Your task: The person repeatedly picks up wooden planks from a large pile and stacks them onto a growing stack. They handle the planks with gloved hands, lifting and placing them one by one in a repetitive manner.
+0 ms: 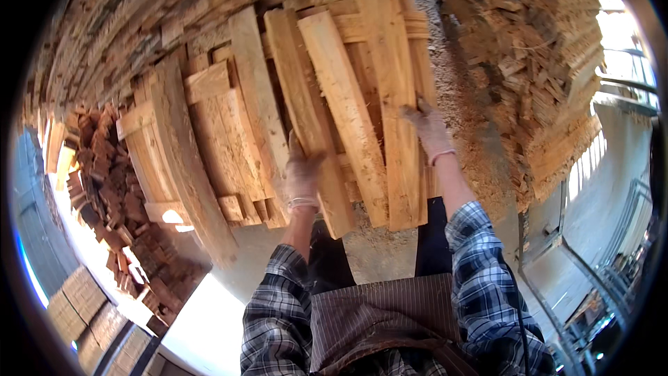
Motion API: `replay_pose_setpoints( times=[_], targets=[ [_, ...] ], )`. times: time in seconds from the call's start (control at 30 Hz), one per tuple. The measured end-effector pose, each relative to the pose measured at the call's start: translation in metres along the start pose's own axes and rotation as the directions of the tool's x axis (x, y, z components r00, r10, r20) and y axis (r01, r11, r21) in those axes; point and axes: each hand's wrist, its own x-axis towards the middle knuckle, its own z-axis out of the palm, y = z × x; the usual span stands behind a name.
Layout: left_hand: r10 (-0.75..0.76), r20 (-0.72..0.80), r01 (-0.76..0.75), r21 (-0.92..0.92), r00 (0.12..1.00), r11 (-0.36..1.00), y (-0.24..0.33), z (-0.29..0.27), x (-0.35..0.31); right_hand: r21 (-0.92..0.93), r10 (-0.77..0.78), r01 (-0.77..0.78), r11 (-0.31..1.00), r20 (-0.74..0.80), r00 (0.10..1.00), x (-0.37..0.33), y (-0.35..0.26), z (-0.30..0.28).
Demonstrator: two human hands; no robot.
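Observation:
Several rough wooden boards lie side by side on a slatted wooden stack in front of me. My left hand point(303, 177), in a pale glove and slightly blurred, is at the left edge of a long board point(299, 90). Its thumb reaches over the wood and a finger points away from me, apart from the thumb. Farther right, my right hand point(430, 129), also gloved, rests against the right edge of a wide board point(392, 108) with fingers spread. A lighter board point(344, 111) lies tilted between these two.
Stacked timber point(160, 7) rises behind the boards. A tall heap of wood offcuts point(529, 63) stands at the right, with a metal frame point(577, 264) nearer me. Reddish wood blocks point(111, 188) are piled at the left. Sawdust covers the floor point(379, 251) by my legs.

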Motion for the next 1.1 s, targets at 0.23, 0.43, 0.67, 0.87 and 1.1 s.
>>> replay_pose_setpoints(
  times=[0.23,0.43,0.67,0.87,1.1],
  targets=[
    [0.308,-0.329,-0.323,0.007,0.893,0.946,0.012,-0.008,-0.054,0.189,0.109,-0.096,0.977,-0.060,0.992,-0.010,-0.011,-0.020],
    [-0.425,0.167,0.416,-0.680,0.890,0.604,-0.055,-0.028,-0.169,0.524,0.094,-0.073,0.849,-0.013,0.995,0.002,0.004,0.041],
    [-0.425,0.553,0.606,-0.795,0.717,-0.012,-0.100,0.063,-0.160,-0.103,-0.048,0.043,0.994,-0.042,0.998,0.026,-0.023,0.058],
    [-0.258,0.398,0.462,-0.595,0.880,0.658,-0.127,0.067,-0.128,-0.915,-0.246,0.031,0.402,-0.075,0.966,-0.034,-0.068,0.124],
    [-0.328,0.404,0.479,-0.857,0.854,0.191,-0.092,0.063,-0.132,-0.825,-0.290,0.108,0.555,-0.070,0.954,-0.023,-0.040,0.016]
  ],
)
